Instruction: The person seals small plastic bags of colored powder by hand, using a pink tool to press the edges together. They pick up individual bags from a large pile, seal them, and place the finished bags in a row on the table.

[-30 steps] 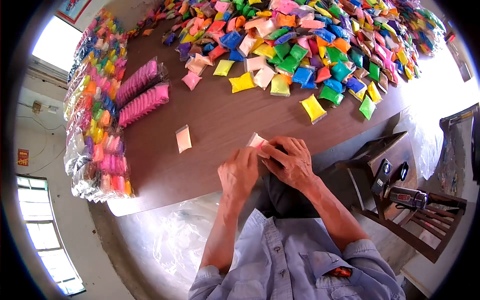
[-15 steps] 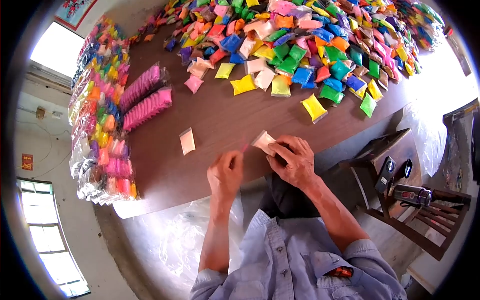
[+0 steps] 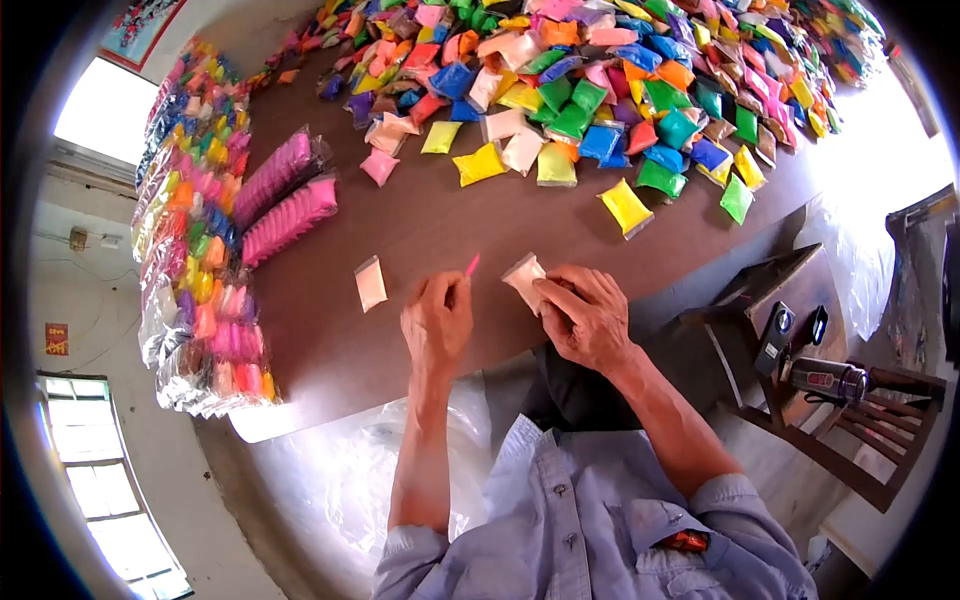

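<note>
Over the table's near edge, my right hand (image 3: pixel 588 312) pinches a small clear packet with pale peach contents (image 3: pixel 523 281). My left hand (image 3: pixel 437 318) is closed around a thin pink piece (image 3: pixel 473 265) that sticks up from the fingertips, to the left of the packet and apart from it. Another peach packet (image 3: pixel 370 284) lies flat on the brown table (image 3: pixel 420 220), left of my left hand.
A large heap of coloured packets (image 3: pixel 590 100) covers the table's far side. Two rows of pink packets (image 3: pixel 290 220) lie at the left, beside bagged multicoloured bundles (image 3: pixel 215 250). A wooden stool (image 3: pixel 790 290) with a metal flask (image 3: pixel 828 380) stands at the right.
My left hand has moved slightly left and away from the held packet, and the pink piece now shows more clearly. My right hand keeps its pinch on the packet.
</note>
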`<state>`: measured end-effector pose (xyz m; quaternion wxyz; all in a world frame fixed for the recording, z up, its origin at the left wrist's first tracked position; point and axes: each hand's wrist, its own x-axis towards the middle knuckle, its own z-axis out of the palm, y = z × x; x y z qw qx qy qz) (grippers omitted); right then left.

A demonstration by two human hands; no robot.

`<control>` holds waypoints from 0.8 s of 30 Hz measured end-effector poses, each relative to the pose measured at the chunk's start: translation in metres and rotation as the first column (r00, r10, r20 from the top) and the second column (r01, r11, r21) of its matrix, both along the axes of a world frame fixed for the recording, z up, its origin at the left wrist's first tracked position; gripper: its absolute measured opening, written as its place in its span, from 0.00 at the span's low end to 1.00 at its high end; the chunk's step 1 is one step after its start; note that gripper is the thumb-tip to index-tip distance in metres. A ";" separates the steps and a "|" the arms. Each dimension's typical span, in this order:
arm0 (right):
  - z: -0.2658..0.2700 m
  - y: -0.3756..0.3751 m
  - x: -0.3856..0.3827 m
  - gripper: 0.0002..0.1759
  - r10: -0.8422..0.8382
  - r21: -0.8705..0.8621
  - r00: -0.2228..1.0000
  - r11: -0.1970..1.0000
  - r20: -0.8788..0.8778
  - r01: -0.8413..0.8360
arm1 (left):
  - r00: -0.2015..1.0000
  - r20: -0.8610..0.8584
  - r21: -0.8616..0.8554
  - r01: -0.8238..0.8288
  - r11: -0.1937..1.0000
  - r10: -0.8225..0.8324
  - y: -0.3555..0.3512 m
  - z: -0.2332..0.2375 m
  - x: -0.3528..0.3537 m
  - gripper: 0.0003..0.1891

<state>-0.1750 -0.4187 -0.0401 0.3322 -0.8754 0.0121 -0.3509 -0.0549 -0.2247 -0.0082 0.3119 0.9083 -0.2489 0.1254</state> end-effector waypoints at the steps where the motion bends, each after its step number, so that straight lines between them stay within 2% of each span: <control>1: 0.000 0.000 0.000 0.15 -0.003 0.001 1.000 1.000 -0.005 0.003 | 0.998 -0.060 -0.064 0.018 0.998 -0.022 0.001 -0.001 -0.008 0.03; 5: 0.007 0.001 0.001 0.17 0.010 -0.021 1.000 1.000 -0.020 -0.011 | 0.988 -0.132 -0.160 0.064 0.985 -0.086 -0.010 -0.002 -0.038 0.04; 11: 0.004 0.000 0.000 0.19 0.004 -0.029 1.000 1.000 -0.026 -0.004 | 0.998 -0.046 -0.010 0.032 0.999 -0.032 -0.018 -0.011 -0.024 0.03; 14: 0.003 0.000 0.000 0.20 0.002 -0.020 1.000 1.000 -0.022 -0.002 | 0.999 -0.049 0.006 -0.010 1.000 0.010 -0.018 -0.007 -0.013 0.03; 18: -0.001 0.000 -0.001 0.21 -0.003 0.001 1.000 1.000 -0.007 0.003 | 0.993 -0.092 -0.033 0.075 0.997 -0.078 -0.025 0.004 -0.028 0.03; 21: -0.004 0.001 -0.001 0.22 -0.025 0.013 1.000 1.000 -0.006 0.025 | 0.987 -0.048 -0.064 0.153 0.986 -0.156 -0.034 -0.002 -0.035 0.03; 23: -0.003 0.000 -0.001 0.21 -0.028 0.024 1.000 0.999 0.012 0.028 | 0.994 -0.019 -0.042 0.103 0.994 -0.104 -0.033 -0.008 -0.027 0.03; 24: -0.003 0.000 -0.001 0.21 -0.024 0.021 1.000 0.999 0.006 0.024 | 0.997 -0.026 0.024 0.070 0.997 -0.070 -0.031 -0.008 -0.021 0.04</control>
